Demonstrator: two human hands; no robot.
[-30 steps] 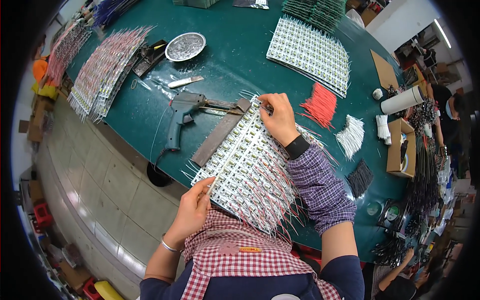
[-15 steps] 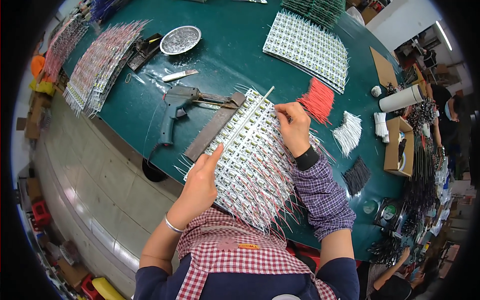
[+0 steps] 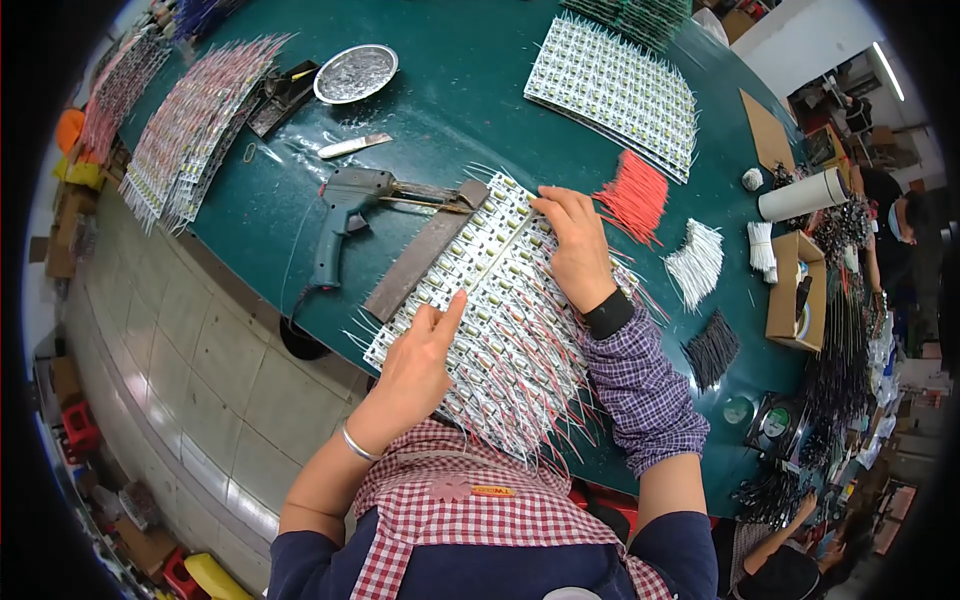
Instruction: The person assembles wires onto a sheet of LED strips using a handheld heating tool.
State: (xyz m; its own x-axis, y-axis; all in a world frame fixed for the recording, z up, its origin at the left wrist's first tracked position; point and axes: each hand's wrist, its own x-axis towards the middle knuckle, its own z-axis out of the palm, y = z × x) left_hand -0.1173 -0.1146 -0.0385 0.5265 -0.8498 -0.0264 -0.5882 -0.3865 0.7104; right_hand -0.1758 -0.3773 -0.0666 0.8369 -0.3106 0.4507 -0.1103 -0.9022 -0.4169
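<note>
As my left hand (image 3: 412,368), index straight, touches the board (image 3: 505,312) before me, my right hand (image 3: 580,250) half-curls at its far edge (I can't tell either's grip); seemingly I'm aligning, and next needs light pressure.

Circuit panel (image 3: 503,318) shone white, dotted yellow-green! | tabletop (image 3: 460,105) glowed green | soldering gun (image 3: 346,203) showed dark teal | red wires (image 3: 636,197) blazed | white wires (image 3: 697,264) popped against black wires (image 3: 712,350) | apron (image 3: 500,522) flashed red-white gingham | sleeve (image 3: 645,388) answered in purple check!
</note>
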